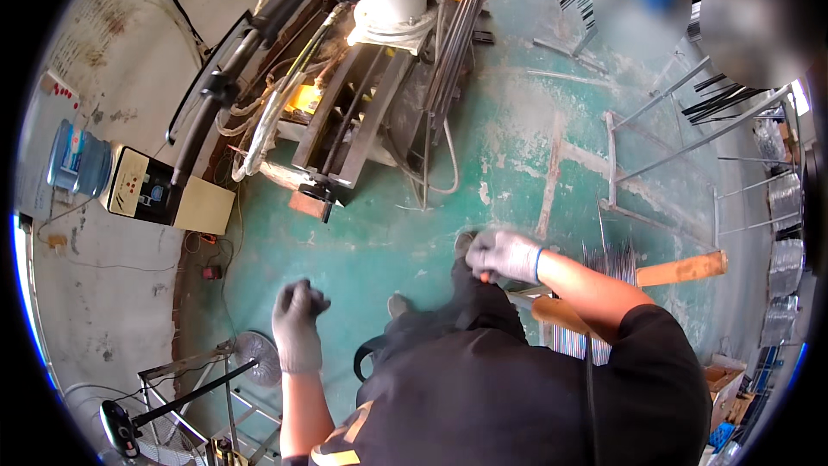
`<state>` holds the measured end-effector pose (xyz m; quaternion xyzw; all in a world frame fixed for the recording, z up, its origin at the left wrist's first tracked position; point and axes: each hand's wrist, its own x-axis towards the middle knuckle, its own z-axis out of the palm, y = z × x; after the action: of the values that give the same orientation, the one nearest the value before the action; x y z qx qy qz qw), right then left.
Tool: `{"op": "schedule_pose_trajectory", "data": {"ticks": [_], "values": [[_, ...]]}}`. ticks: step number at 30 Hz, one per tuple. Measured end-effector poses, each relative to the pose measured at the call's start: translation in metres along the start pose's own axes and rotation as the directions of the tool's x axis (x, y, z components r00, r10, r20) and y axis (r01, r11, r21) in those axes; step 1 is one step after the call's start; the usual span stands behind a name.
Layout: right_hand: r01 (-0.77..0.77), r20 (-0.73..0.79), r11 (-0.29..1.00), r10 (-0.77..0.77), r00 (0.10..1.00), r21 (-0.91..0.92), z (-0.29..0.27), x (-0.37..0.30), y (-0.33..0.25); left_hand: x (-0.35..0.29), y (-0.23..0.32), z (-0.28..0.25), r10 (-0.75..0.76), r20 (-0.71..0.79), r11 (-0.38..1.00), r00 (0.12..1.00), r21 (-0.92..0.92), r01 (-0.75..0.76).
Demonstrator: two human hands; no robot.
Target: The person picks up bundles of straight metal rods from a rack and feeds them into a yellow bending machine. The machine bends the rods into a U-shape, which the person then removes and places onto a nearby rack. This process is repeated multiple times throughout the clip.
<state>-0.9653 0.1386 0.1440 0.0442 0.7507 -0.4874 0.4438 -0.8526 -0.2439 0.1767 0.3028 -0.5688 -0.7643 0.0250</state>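
Note:
My left hand (297,325), in a pale grey glove with darker fingertips, hangs in front of my body on the left. Its fingers are curled in, and nothing shows sticking out of them. Farther right, my right hand (507,256) wears a similar glove with a blue cuff edge and is slightly blurred. Its fingers are closed, and a small orange-red spot shows under them; what it is I cannot tell. A bundle of thin metal rods (623,261) stands beyond my right forearm, next to a wooden beam (683,269). Neither hand touches the bundle.
A machine with steel rails (358,112) and hoses stands ahead on the green floor. At the left wall is a water dispenser (164,192) with a blue bottle (79,158). A fan (257,358) stands lower left. Metal frames (611,160) holding dark rods are to the right.

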Motion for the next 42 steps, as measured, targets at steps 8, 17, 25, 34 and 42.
{"op": "schedule_pose_trajectory", "data": {"ticks": [8, 17, 25, 34, 42], "values": [[0.397, -0.245, 0.771, -0.314, 0.917, 0.497, -0.112, 0.095, -0.066, 0.104, -0.052, 0.154, -0.022, 0.003, 0.81, 1.0, -0.586, 0.02], [0.309, -0.173, 0.47, -0.31, 0.935, 0.827, -0.167, 0.197, -0.13, 0.171, -0.066, 0.253, 0.006, -0.012, 0.727, 1.0, -0.687, -0.012], [0.375, -0.227, 0.425, -0.36, 0.905, 0.824, -0.19, 0.195, -0.167, 0.218, -0.049, 0.303, -0.046, -0.031, 0.712, 0.998, -0.702, 0.011], [0.268, -0.163, 0.591, -0.227, 0.96, 0.761, -0.207, 0.196, -0.185, 0.202, -0.014, 0.346, -0.212, -0.243, 0.774, 0.947, -0.634, 0.01], [0.237, -0.091, 0.673, -0.246, 0.965, 0.701, -0.245, 0.222, -0.18, 0.216, -0.02, 0.378, -0.214, -0.356, 0.635, 0.91, -0.758, -0.147]]}}
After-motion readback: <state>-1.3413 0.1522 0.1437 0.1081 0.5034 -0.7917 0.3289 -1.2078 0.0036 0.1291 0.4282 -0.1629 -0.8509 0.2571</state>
